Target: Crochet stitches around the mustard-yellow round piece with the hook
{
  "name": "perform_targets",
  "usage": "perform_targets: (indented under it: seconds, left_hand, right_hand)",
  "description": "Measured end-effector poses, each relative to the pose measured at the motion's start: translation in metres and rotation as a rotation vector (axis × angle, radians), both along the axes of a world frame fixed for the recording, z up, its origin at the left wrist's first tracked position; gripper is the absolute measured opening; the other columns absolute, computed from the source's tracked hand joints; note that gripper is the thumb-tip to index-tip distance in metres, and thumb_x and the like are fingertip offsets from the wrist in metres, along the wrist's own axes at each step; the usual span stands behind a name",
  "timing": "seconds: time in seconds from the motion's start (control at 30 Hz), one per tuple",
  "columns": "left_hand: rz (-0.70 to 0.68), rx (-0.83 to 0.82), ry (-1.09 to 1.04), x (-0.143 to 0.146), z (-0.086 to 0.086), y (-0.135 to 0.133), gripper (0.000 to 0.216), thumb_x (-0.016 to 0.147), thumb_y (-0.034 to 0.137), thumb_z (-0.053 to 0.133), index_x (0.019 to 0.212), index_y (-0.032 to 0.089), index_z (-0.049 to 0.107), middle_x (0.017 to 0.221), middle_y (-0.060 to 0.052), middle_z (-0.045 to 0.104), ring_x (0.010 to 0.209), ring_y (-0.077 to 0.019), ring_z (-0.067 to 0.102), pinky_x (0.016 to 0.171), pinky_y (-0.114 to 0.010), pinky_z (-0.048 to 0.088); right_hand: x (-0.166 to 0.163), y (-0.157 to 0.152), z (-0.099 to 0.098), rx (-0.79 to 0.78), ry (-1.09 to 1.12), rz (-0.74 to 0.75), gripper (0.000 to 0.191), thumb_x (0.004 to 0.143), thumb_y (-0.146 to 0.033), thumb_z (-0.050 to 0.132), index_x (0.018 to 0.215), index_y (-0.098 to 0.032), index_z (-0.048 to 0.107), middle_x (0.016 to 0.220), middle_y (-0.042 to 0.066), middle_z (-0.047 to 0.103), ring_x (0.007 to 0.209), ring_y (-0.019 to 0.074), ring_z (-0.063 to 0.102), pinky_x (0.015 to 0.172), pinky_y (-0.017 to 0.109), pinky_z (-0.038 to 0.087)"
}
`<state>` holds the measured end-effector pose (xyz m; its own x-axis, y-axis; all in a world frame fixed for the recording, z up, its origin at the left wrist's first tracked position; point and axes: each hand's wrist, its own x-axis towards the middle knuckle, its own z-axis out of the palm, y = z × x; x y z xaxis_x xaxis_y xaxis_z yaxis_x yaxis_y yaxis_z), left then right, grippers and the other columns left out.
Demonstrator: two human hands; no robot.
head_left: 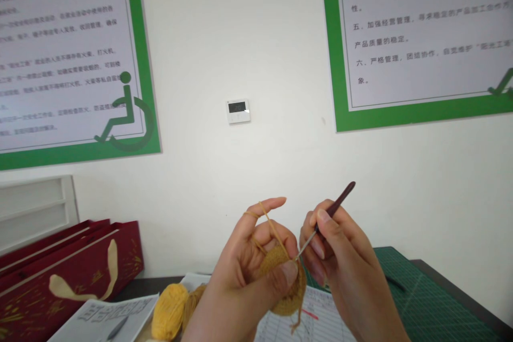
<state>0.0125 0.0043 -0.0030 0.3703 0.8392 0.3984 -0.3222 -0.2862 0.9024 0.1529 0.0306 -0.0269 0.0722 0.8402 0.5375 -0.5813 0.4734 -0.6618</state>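
My left hand (256, 272) pinches a round mustard-brown crochet piece (286, 302) between thumb and fingers. A strand of yarn (273, 230) loops around its raised index finger and runs down to the top edge of the piece. A loose yarn tail (296, 323) dangles below. In my right hand (340, 246) is a crochet hook (339, 200) with a dark brown handle, held like a pen. Its metal shaft slants down to the left, and the tip meets the piece beside my left thumb; whether it passes through a stitch I cannot tell.
A yellow yarn ball (169, 310) and a brownish one (192, 304) lie left of my hands. Dark red gift bags (80, 278) stand farther left, by papers with a pen (117, 327). A green cutting mat (433, 299) covers the right side. Behind is a wall with a thermostat (238, 111) and posters.
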Motion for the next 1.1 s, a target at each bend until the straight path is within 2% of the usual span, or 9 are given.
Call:
perform_targets:
  seconds: [0.1, 0.37, 0.57, 0.93, 1.1]
  left_hand:
    - [0.000, -0.006, 0.005, -0.0001, 0.0001, -0.0005, 0.056, 0.088, 0.020, 0.071, 0.138, 0.038, 0.053, 0.095, -0.001, 0.057, 0.078, -0.0199, 0.058, 0.067, -0.035, 0.036]
    - [0.001, -0.013, 0.019, 0.0000, 0.0005, -0.0007, 0.057, 0.088, 0.019, 0.071, 0.138, 0.038, 0.051, 0.095, -0.001, 0.058, 0.075, -0.0180, 0.057, 0.064, -0.034, 0.036]
    - [-0.008, -0.003, 0.022, -0.0002, 0.0006, 0.0000, 0.057, 0.089, 0.019, 0.070, 0.138, 0.038, 0.050, 0.095, 0.000, 0.057, 0.079, -0.0194, 0.058, 0.066, -0.035, 0.036]
    - [-0.010, -0.021, 0.032, -0.0022, 0.0005, -0.0005, 0.056, 0.090, 0.019, 0.070, 0.138, 0.040, 0.052, 0.097, 0.000, 0.059, 0.073, -0.0140, 0.053, 0.064, -0.032, 0.037]
    - [-0.015, 0.006, 0.018, -0.0011, 0.0003, 0.0000, 0.056, 0.088, 0.019, 0.071, 0.137, 0.038, 0.053, 0.094, 0.000, 0.059, 0.077, -0.0175, 0.058, 0.066, -0.034, 0.037]
  right_hand:
    - [0.0002, -0.0014, -0.0002, 0.027, -0.011, -0.037, 0.033, 0.098, -0.046, 0.060, 0.077, -0.021, 0.053, 0.058, -0.009, 0.047, 0.041, 0.0045, 0.041, 0.041, 0.018, 0.029]
    - [0.0019, 0.0000, -0.0027, 0.085, -0.042, -0.096, 0.034, 0.100, -0.045, 0.059, 0.077, -0.022, 0.053, 0.058, -0.008, 0.049, 0.041, 0.0043, 0.043, 0.040, 0.017, 0.031]
    - [0.0057, 0.0018, -0.0056, 0.123, -0.080, -0.094, 0.032, 0.102, -0.044, 0.055, 0.078, -0.022, 0.053, 0.059, -0.008, 0.049, 0.043, 0.0045, 0.044, 0.041, 0.016, 0.033]
    - [0.0067, -0.0021, -0.0070, 0.207, -0.149, -0.219, 0.030, 0.105, -0.042, 0.050, 0.081, -0.024, 0.053, 0.061, -0.007, 0.049, 0.045, 0.0052, 0.047, 0.042, 0.017, 0.035]
    - [0.0062, -0.0004, -0.0061, 0.192, -0.124, -0.186, 0.030, 0.105, -0.041, 0.051, 0.080, -0.023, 0.053, 0.061, -0.008, 0.048, 0.044, 0.0046, 0.046, 0.042, 0.017, 0.034]
